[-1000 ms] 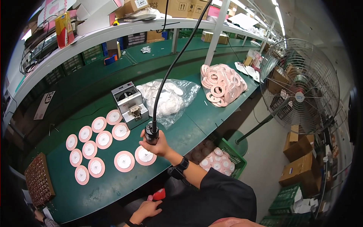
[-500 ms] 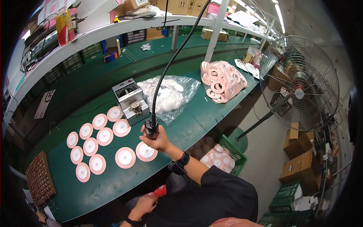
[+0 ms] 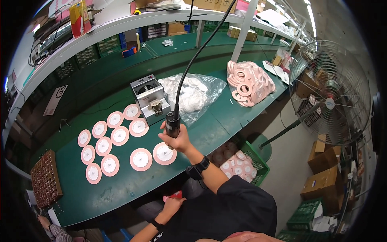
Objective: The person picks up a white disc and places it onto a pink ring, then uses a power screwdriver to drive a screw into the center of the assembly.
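The tool [image 3: 173, 123] in the right hand [image 3: 180, 139] is black, like the cord [image 3: 177, 95] above that grip; below it and off to its left, the discs [image 3: 141, 160] are pale pink borders round white middles, each with a small dark mark; just up-left of the grip, the machine [image 3: 151, 101] is silvery grey with black inside its top, its fitting [image 3: 156, 105] brassy; beyond, white pieces [image 3: 189, 94] show through clear plastic, and farther right, pink rings [image 3: 250, 82] do likewise; beneath it all, the bench [image 3: 100, 201] is deep green; nearer the body, a red and pink object [image 3: 175, 195] brightens the left hand [image 3: 172, 206].
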Available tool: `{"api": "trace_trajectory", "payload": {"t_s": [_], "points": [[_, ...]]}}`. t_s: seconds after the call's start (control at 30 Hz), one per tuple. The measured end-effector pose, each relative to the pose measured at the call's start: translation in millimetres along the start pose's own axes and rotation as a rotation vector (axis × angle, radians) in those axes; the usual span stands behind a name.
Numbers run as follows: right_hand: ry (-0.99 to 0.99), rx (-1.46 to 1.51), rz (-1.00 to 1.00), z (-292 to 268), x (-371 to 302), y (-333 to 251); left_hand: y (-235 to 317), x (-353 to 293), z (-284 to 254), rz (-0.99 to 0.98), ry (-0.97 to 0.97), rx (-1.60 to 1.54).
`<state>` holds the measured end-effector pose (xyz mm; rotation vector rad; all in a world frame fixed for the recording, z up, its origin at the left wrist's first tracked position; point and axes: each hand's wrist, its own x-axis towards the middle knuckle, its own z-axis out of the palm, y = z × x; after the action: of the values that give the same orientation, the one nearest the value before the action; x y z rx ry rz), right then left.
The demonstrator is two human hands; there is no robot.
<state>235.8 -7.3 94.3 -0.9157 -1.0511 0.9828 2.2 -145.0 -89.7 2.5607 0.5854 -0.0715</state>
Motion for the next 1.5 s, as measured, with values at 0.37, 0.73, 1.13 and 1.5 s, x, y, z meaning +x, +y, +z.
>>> {"api": "trace_trajectory", "payload": {"t_s": [0.37,0.73,1.13,1.5], "points": [[-0.020,-0.024,-0.185,-6,-6,14,-9,-8,-25,0.154,0.030,-0.263],[-0.031,0.036,-0.188,-6,-4,7,-9,-48,-126,0.077,0.204,-0.472],[-0.095,0.007,-0.169,-1,1,9,-29,28,-150,-0.156,0.715,0.037],[-0.035,-0.066,-0.354,10,75,-33,-38,28,-144,-0.152,0.729,-0.005]]}}
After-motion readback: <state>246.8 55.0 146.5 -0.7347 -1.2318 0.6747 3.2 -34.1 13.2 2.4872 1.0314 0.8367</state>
